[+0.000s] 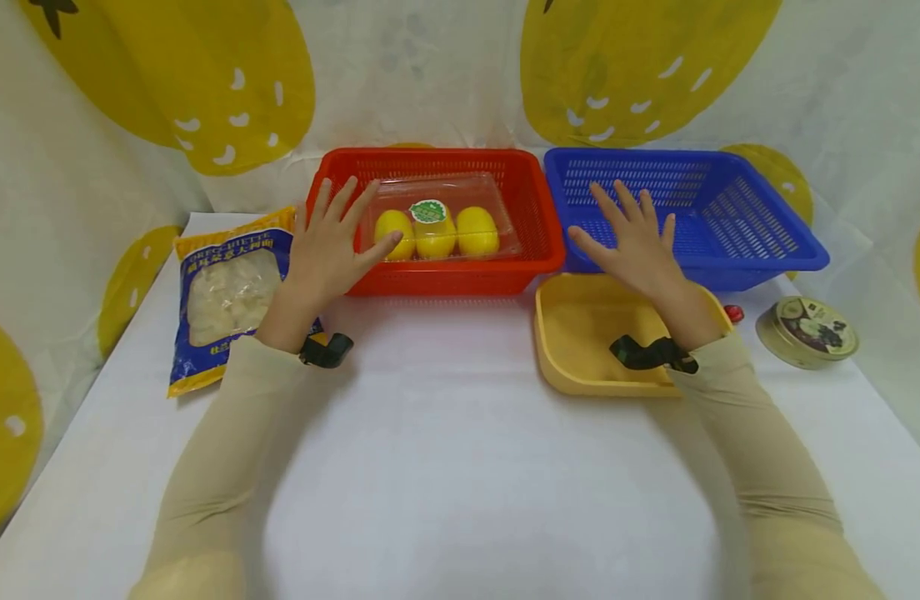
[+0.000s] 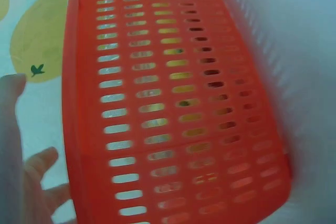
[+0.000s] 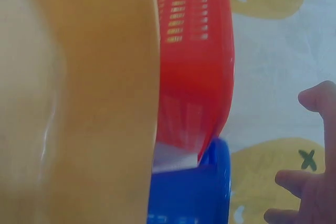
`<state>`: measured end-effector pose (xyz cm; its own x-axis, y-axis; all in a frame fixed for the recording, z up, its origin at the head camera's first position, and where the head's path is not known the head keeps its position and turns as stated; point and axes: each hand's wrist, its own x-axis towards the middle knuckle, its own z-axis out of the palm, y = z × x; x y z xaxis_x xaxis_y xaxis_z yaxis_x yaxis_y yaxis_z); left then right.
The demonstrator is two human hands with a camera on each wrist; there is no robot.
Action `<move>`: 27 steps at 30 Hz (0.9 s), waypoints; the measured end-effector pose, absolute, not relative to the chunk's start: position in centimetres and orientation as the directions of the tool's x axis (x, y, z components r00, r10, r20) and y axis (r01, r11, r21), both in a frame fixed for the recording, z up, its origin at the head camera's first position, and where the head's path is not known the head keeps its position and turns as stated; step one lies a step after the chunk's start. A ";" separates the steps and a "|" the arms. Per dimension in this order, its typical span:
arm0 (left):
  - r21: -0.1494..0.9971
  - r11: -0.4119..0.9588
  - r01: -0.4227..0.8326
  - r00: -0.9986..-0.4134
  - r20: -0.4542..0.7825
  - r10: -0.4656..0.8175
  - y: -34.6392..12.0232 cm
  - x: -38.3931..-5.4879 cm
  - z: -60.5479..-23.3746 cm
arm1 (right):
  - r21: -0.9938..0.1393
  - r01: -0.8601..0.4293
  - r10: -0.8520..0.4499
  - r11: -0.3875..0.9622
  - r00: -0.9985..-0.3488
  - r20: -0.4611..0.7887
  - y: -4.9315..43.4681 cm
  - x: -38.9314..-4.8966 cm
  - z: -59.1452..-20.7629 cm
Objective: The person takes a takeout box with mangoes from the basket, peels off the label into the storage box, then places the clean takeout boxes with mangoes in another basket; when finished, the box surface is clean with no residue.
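My left hand (image 1: 328, 254), fingers spread and straight, hovers at the left end of the red basket (image 1: 445, 279) and holds nothing. Inside that basket lies a clear plastic box (image 1: 497, 187) of yellow lemons (image 1: 435, 237) with a green and white label. Spread the same way, my right hand (image 1: 640, 246) is over the front of the blue basket (image 1: 760, 271) and the yellow bin (image 1: 572, 367), also holding nothing. In the left wrist view, fingertips (image 2: 44, 161) show beside the red basket's slotted wall. Fingers (image 3: 294, 179) of the right hand appear at the right wrist view's edge.
A blue and yellow bag of orecchiette pasta (image 1: 231, 292) lies at the left, partly behind my left forearm. At the right stand a round tin (image 1: 807, 333) and a small red object (image 1: 733, 313), partly hidden by the yellow bin. Patterned cloth (image 1: 422, 75) hangs behind the baskets.
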<state>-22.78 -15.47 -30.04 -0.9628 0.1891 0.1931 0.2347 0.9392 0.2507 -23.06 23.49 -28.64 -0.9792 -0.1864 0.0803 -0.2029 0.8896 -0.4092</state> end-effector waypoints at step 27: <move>0.483 0.862 0.154 -0.947 0.322 -0.012 -18.3 -21.3 -33.5 | -0.393 -0.423 -0.382 0.817 -0.906 0.182 16.9 -24.2 -28.9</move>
